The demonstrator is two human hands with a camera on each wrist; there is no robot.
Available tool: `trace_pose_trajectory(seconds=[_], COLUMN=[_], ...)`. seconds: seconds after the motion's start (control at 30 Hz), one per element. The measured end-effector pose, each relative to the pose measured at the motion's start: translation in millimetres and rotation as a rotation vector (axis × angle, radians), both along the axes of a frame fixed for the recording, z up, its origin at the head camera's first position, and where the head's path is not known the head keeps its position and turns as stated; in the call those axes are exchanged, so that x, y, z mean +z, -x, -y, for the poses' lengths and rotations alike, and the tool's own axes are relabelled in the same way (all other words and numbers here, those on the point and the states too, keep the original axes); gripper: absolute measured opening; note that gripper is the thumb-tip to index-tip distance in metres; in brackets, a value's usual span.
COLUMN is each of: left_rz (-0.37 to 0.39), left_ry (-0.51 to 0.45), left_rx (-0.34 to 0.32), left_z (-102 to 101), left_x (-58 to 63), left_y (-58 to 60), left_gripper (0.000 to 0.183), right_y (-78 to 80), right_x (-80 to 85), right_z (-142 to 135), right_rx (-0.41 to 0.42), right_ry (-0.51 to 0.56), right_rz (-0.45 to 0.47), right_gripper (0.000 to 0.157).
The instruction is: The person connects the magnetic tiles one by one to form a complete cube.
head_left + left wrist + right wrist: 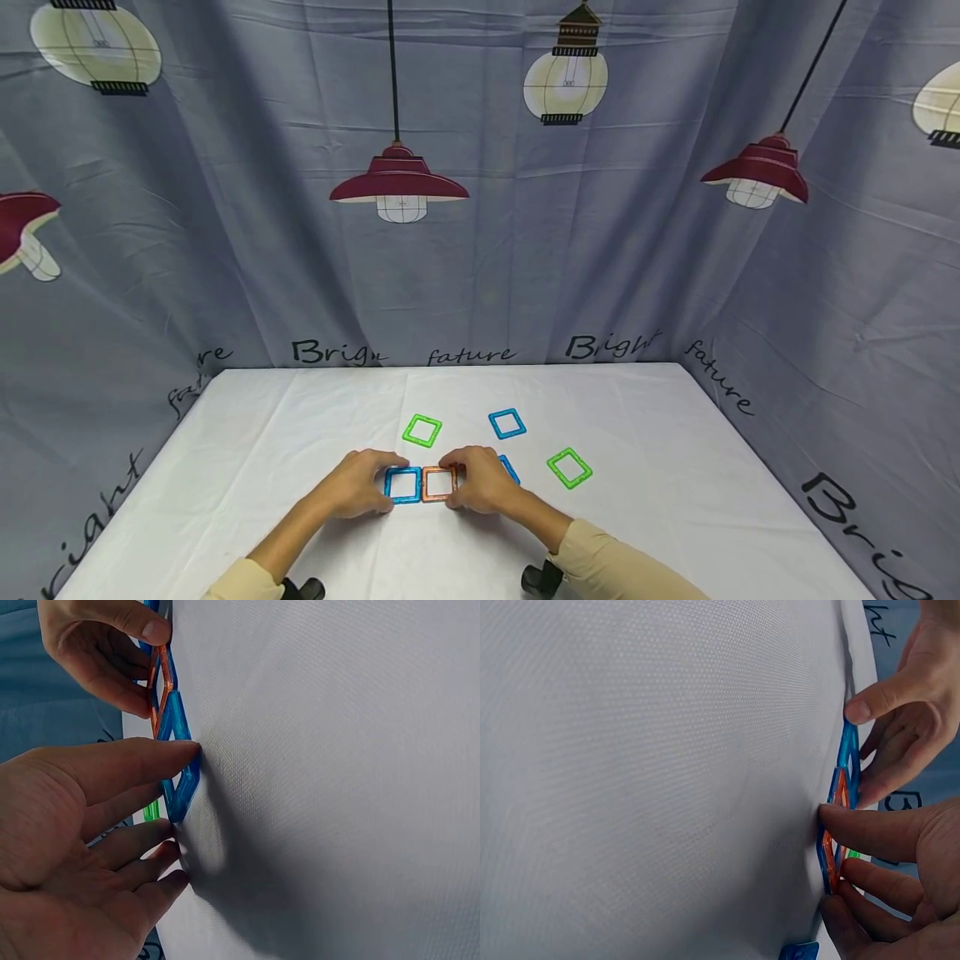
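Note:
My left hand (356, 486) holds a blue square magnetic tile (406, 500) by its left side, thumb on the near edge and fingers at the far edge. An orange square magnetic tile (438, 498) sits against that tile's right side, edge to edge. My right hand (482, 482) pinches the orange tile at its right side. Both wrist views show a blue edge along the orange tile (827, 847); whether that is a second tile under it, I cannot tell. Behind the right hand, another blue tile (510, 469) is mostly hidden.
Beyond the hands lie a green square tile (409, 427) and a blue square tile (513, 434). Another green tile (558, 475) is to the right. All are on a white-covered table (660, 517), with a grey printed curtain (480, 275) behind it.

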State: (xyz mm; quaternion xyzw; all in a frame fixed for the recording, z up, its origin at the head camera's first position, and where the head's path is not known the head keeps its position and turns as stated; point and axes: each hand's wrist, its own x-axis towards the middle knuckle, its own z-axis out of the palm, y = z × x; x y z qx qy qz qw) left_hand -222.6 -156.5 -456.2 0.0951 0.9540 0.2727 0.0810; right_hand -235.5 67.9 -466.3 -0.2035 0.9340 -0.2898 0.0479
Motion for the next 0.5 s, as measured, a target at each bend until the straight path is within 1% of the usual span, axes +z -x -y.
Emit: trace_pose_trajectory(seconds=[0.1, 0.23, 0.5], left_rz=[-0.012, -0.018, -0.017], left_ry=[-0.008, -0.014, -0.013], left_rx=[-0.009, -0.023, -0.045], left_z=[0.8, 1.1, 0.1], left_x=[-0.5, 0.0, 10.2], left_y=[0.2, 1.1, 3.2], left_gripper=[0.060, 0.058, 0.052], right_y=[-0.1, -0.3, -0.7], right_x=[-0.1, 0.7, 0.6], right_z=[-0.8, -1.8, -4.0], right_rx=[0.003, -0.003, 0.010], right_ry=[0.004, -0.001, 0.013], right_rz=[0.006, 0.009, 0.012], right_gripper=[0.049, 0.050, 0.049])
